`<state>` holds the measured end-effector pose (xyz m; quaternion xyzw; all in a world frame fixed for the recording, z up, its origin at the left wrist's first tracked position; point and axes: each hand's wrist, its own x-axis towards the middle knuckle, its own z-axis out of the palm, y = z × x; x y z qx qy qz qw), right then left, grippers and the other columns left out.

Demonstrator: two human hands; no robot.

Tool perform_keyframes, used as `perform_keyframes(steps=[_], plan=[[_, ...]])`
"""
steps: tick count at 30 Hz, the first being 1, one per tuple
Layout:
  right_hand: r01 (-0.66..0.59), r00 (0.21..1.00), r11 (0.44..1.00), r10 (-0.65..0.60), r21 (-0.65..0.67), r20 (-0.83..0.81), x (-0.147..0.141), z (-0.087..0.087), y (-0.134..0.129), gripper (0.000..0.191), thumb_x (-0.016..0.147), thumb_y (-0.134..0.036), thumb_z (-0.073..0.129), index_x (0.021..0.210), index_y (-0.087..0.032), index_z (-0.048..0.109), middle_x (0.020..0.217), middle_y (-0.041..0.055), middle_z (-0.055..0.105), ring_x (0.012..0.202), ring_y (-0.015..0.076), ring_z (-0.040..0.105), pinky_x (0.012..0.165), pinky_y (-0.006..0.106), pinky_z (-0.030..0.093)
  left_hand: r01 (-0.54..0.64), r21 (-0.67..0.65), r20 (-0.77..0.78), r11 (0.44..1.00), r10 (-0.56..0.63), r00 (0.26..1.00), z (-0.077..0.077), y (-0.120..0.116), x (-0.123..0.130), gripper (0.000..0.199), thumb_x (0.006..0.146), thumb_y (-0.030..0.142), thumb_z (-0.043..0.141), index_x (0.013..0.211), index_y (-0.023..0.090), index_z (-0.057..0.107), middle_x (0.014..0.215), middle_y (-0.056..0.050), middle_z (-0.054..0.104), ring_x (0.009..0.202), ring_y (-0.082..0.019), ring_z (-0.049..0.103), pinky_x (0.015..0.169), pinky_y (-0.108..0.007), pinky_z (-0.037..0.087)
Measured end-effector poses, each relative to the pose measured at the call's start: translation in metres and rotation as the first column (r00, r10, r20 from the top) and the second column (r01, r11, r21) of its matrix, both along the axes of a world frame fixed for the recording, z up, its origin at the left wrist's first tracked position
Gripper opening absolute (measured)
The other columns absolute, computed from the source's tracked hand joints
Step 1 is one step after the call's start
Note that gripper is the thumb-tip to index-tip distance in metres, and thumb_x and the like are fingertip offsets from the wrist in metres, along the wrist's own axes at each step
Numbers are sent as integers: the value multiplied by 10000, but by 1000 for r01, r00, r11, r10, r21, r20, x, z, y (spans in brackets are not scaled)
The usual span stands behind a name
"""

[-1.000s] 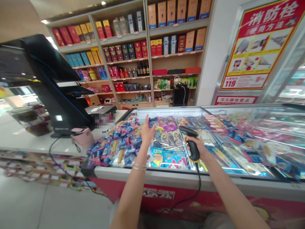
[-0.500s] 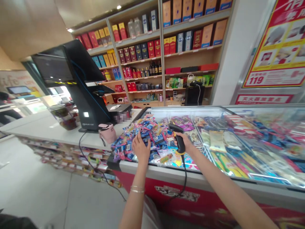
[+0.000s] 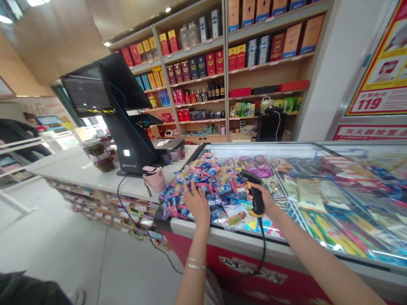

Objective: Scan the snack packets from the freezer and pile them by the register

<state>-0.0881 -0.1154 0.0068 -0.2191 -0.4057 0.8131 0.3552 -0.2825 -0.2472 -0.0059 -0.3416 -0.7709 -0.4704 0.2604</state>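
Note:
A heap of small blue and pink snack packets (image 3: 203, 180) lies on the glass lid at the left end of a chest freezer (image 3: 181, 232). On the heap's front left part rests my left hand (image 3: 196, 204), fingers spread, with no packet gripped in it. My right hand (image 3: 266, 200) is wrapped round the handle of a black and yellow barcode scanner (image 3: 257, 195). The scanner is raised over the right side of the heap, its head pointing left over the packets, and its cable hangs down past the freezer's front. A clear-wrapped packet (image 3: 237, 218) lies near the front edge.
Left of the heap, a pink cup (image 3: 154, 180) and a black checkout terminal (image 3: 125, 127) stand on the white counter (image 3: 70, 163). A black cable (image 3: 140, 231) droops across the counter's front. Shelves of boxes (image 3: 200, 67) rise behind. A person (image 3: 19, 135) is at far left.
The view has swung left, so everything appears shifted to the right. My left hand stays on the packets with its fingers spread. My right hand keeps its hold on the barcode scanner.

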Motion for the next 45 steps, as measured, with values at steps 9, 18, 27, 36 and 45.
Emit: perform_keyframes(steps=[9,18,27,36,45], plan=[[32,999,999,-33,17,28,-1,1,-1,204,639,-352,697,667,-188,578,589,-2,552,431,94,456,409,234,390,114,-123,-83,986,-125,989,0,-1,5,549,889,375,499,1421,245,459,1528,-91,368,1439,-313,260,1182,-567,141],[17,1000,999,-17,-38,20,0,0,-1,203,670,-342,689,677,-178,570,591,1,550,432,92,457,407,226,389,78,-60,-76,995,-83,994,-1,-4,7,537,885,323,480,1412,221,467,1454,-94,477,1394,-296,358,1187,-559,136],[26,999,998,-24,-62,32,1,3,-4,215,651,-344,704,659,-169,579,580,10,561,440,90,462,395,212,376,95,-89,-80,991,-102,992,-4,-4,7,563,884,320,483,1433,203,441,1496,-102,418,1436,-309,270,1190,-566,111],[30,999,997,-28,-65,37,0,0,-4,212,651,-345,708,642,-163,600,573,15,572,435,93,473,389,209,389,42,-171,-68,984,-55,996,-8,2,5,566,899,318,446,1442,161,428,1533,-121,347,1441,-331,248,1181,-547,162],[-4,1000,998,4,-67,0,0,-3,0,198,656,-322,707,645,-158,597,543,10,566,419,94,498,394,202,416,-83,-237,-154,968,47,987,-5,2,7,534,907,309,421,1422,170,459,1523,-98,373,1416,-304,312,1170,-505,221]])
